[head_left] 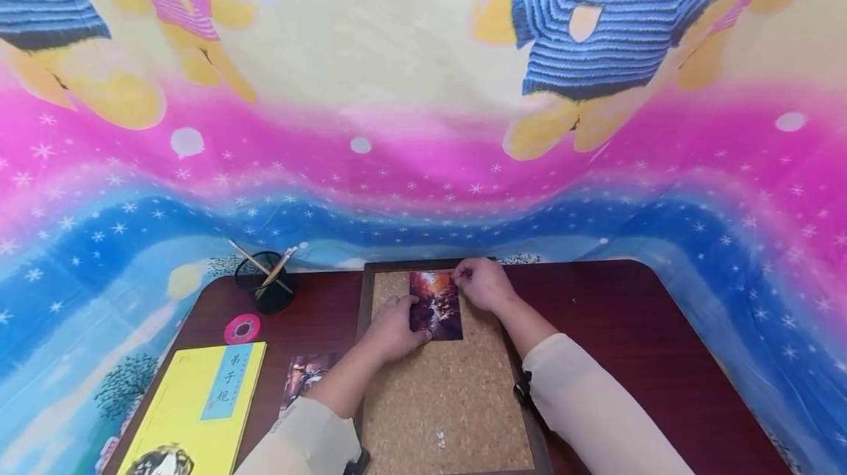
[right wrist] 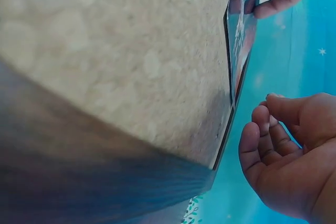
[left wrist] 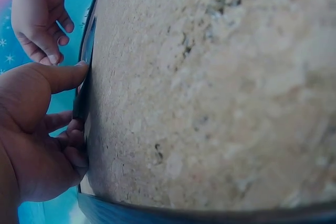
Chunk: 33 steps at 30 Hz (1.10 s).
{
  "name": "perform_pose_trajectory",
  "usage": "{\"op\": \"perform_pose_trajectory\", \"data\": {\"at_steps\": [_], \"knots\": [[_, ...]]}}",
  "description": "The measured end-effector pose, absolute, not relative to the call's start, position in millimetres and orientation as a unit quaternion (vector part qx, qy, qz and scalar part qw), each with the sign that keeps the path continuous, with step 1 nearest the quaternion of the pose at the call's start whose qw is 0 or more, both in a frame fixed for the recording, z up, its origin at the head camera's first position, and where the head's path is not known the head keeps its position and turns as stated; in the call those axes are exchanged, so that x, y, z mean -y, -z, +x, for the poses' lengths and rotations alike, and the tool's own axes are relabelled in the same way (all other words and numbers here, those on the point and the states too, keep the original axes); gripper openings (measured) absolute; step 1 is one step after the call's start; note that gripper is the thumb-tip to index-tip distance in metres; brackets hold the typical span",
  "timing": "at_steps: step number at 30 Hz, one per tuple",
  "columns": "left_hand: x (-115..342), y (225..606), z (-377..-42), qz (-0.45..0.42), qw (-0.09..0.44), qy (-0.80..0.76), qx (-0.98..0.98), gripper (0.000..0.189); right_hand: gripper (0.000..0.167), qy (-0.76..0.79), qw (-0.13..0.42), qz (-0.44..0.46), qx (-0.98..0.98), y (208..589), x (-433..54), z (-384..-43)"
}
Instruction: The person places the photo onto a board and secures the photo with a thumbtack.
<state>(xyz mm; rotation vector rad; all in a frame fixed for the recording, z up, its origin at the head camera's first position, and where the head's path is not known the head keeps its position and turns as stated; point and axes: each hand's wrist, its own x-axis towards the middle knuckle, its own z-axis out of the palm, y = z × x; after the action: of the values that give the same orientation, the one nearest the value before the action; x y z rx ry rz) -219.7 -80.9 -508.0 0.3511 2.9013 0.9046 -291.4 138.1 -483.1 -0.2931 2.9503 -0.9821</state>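
A printed photo [head_left: 437, 309] of a waterfall in orange light stands against the upper part of a framed cork board [head_left: 443, 394]. My left hand [head_left: 393, 328] holds it at its left side, thumb by the bottom edge and fingers at the left edge. Near the photo's upper right corner is my right hand [head_left: 486, 284]. Its thumb and index fingertip meet around a small pin-like thing, mostly hidden, while the other fingers curl in the right wrist view. Small whitish clear pieces [head_left: 441, 438] sit low on the board.
Left of the board lies a second photo [head_left: 307, 376], partly covered by my left forearm. Farther left are a yellow book [head_left: 192, 409], a pink tape roll [head_left: 242, 329] and a black mesh cup [head_left: 273, 291] with pens. A printed curtain [head_left: 410, 166] hangs behind the dark red table [head_left: 595, 328].
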Motion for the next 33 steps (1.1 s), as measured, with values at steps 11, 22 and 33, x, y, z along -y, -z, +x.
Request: {"op": "perform_pose_trajectory", "data": {"at_steps": [11, 22, 33], "knots": [[83, 513, -226, 0.108, 0.055, -0.283, -0.951, 0.068, 0.004, 0.316, 0.016, -0.099, -0.943, 491, -125, -303], [85, 516, -228, 0.119, 0.063, -0.284, -0.949, 0.068, 0.008, 0.33, 0.047, -0.096, -0.938, 498, -119, -314], [85, 514, -225, 0.121, 0.06, -0.28, -0.95, 0.07, 0.009, 0.326, 0.059, -0.097, -0.938, 501, -110, -325]]}}
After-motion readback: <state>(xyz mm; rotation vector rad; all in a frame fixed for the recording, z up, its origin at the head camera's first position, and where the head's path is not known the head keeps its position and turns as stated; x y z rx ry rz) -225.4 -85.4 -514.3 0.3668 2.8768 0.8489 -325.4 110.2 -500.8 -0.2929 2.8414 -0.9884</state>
